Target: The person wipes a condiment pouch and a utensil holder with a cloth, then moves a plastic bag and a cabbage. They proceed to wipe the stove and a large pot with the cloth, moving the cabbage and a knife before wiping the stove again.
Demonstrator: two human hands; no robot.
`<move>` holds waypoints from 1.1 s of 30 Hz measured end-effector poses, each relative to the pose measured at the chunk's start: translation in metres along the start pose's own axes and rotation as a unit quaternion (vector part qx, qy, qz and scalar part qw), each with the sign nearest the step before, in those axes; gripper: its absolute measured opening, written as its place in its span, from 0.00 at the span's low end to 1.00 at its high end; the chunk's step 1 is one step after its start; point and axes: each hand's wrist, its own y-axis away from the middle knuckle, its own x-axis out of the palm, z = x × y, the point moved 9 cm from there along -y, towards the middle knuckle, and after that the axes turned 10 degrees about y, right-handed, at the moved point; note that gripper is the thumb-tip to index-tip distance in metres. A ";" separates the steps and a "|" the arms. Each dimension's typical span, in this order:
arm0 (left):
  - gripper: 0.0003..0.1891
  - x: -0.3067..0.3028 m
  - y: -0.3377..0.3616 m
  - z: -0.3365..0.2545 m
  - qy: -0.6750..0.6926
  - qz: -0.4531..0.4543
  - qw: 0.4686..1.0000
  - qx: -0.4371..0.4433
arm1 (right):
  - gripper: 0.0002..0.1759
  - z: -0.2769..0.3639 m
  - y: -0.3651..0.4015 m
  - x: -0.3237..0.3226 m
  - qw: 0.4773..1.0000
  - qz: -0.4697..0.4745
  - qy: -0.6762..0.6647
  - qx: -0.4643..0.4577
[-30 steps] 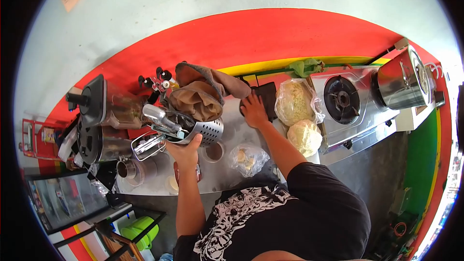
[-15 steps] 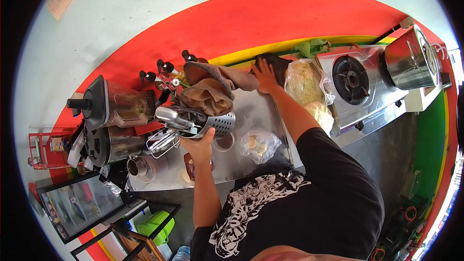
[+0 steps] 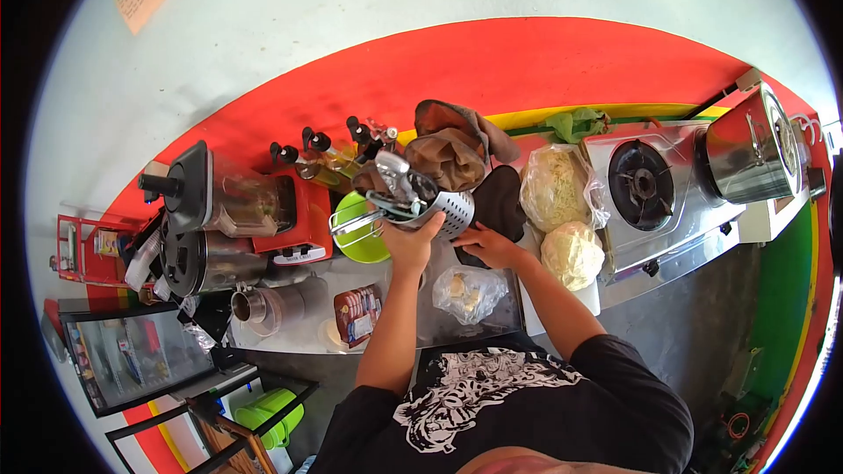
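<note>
My left hand [image 3: 411, 244] is wrapped round a perforated metal utensil holder [image 3: 455, 213], tilted to the left, with metal tools [image 3: 395, 180] sticking out of it. My right hand [image 3: 488, 246] rests on a black cloth [image 3: 499, 202] just right of the holder; whether its fingers grip the cloth is unclear. A brown cloth [image 3: 448, 158] lies behind the holder. Left of it is a green round item [image 3: 360, 237]. Nearer me on the metal table [image 3: 325, 285] are a clear bag with pale pieces [image 3: 470, 292] and a red meat package [image 3: 357, 314].
Bags of shredded food [image 3: 555, 184] and a cabbage [image 3: 572, 254] lie to the right, beside a gas stove [image 3: 641, 184] with a large pot [image 3: 751, 147]. Blenders [image 3: 237, 191], bottles [image 3: 329, 158] and a metal cup [image 3: 250, 305] stand on the left.
The holder and my left hand have moved right, uncovering the green item and meat package. My right hand has come down and nearer the holder, and the black cloth now extends toward it.
</note>
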 end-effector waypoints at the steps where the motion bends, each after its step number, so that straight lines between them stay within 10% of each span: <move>1: 0.52 0.006 -0.002 0.010 -0.021 0.004 0.999 -0.043 | 0.21 0.004 0.005 -0.008 1.000 -0.001 -0.002 0.002; 4: 0.51 0.037 -0.015 0.014 -0.071 0.031 0.995 -0.063 | 0.17 -0.010 0.029 -0.021 0.963 0.009 -0.227 0.143; 9: 0.48 0.071 -0.032 0.081 0.011 0.093 0.993 -0.075 | 0.24 0.017 0.063 -0.156 0.893 -0.399 -0.165 0.125; 14: 0.39 0.119 -0.045 0.105 -0.008 0.167 0.981 -0.096 | 0.32 -0.011 0.048 -0.155 0.921 -0.327 0.001 0.211; 18: 0.50 0.146 -0.055 0.100 -0.015 0.236 0.971 0.024 | 0.50 -0.033 0.048 -0.094 0.941 -0.217 0.014 0.259; 29: 0.40 0.153 -0.056 0.176 -0.092 0.237 0.967 0.019 | 0.32 -0.058 0.074 -0.071 0.906 -0.289 -0.171 0.260; 33: 0.51 0.151 -0.054 0.213 -0.162 0.284 0.945 0.019 | 0.31 -0.053 0.076 -0.068 0.893 -0.314 -0.192 0.259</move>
